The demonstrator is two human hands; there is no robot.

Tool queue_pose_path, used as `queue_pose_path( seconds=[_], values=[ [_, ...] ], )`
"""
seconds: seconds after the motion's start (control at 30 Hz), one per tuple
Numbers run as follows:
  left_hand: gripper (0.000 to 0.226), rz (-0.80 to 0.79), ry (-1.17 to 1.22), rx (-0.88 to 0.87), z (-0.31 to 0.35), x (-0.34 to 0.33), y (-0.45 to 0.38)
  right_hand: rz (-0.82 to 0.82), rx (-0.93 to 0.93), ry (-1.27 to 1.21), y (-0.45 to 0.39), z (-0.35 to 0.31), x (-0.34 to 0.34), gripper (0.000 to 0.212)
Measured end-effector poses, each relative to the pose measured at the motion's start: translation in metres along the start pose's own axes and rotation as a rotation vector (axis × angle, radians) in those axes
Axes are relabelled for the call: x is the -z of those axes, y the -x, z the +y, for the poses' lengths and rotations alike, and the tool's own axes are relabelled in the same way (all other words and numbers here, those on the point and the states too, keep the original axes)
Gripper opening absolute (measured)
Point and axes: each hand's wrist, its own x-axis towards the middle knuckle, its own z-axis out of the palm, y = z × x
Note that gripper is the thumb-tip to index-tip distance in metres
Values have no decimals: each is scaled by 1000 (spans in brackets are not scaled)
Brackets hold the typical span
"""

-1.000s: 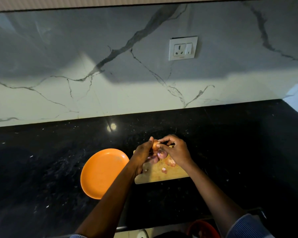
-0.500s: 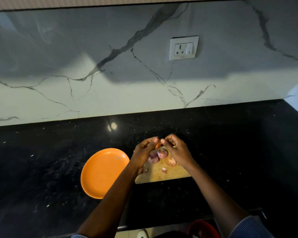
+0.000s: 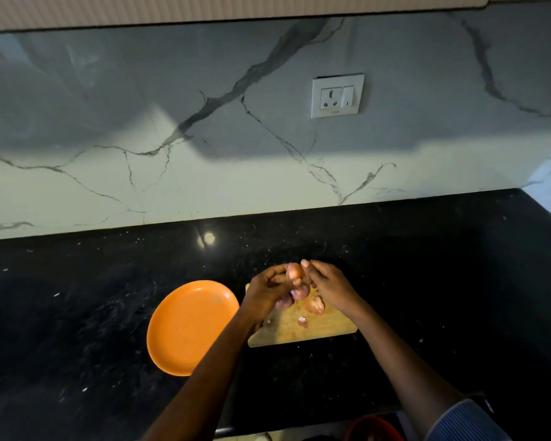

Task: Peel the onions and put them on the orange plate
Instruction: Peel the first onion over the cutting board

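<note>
A small onion (image 3: pixel 294 270) is gripped in the curled fingers of the left hand (image 3: pixel 268 291), while its skin is pinched by the right hand (image 3: pixel 326 286) from the other side. It is held above the wooden cutting board (image 3: pixel 318 327), where more onions (image 3: pixel 314 305) are seen just below the hands. The orange plate (image 3: pixel 188 326) lies on the black desk (image 3: pixel 77 313), left of the board.

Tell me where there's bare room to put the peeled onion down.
The orange plate, left of the cutting board, holds nothing. The board's near strip is mostly bare. Its far end is crowded: onions lie under both hands, left hand, right hand.
</note>
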Motion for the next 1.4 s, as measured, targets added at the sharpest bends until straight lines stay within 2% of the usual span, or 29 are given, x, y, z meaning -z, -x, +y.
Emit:
queue_pose_path(
  seconds=[0.1,0.2,0.37,0.47,0.6,0.7,0.83,1.1,1.23,1.4],
  values=[
    [30,9,-30,-34,0,2,0,4,-10,-26,-2,2,2,48],
    [15,103,-70,-29,-4,6,-2,39,-4,-63,-1,5,5,49],
    [16,129,-136,-21,-8,6,-3,42,-44,-73,4,5,4,44],
    [19,179,-148,42,-11,2,-3,16,-59,-53,8,9,1,45],
    [12,282,-215,121,-15,-6,-1,1,-95,-68,13,11,-4,48],
    [15,225,-192,207,-15,-9,1,5,-137,-197,15,19,-6,50],
    [15,74,34,303,-9,-11,5,-28,-248,-375,18,31,-7,49],
    [14,41,119,409,-17,-12,5,-104,-326,-566,23,26,-2,41],
    [15,29,114,393,-19,-13,7,-104,-335,-504,26,26,-1,43],
    [16,76,-340,231,-21,-6,4,-123,-297,-117,27,27,0,43]
  ],
)
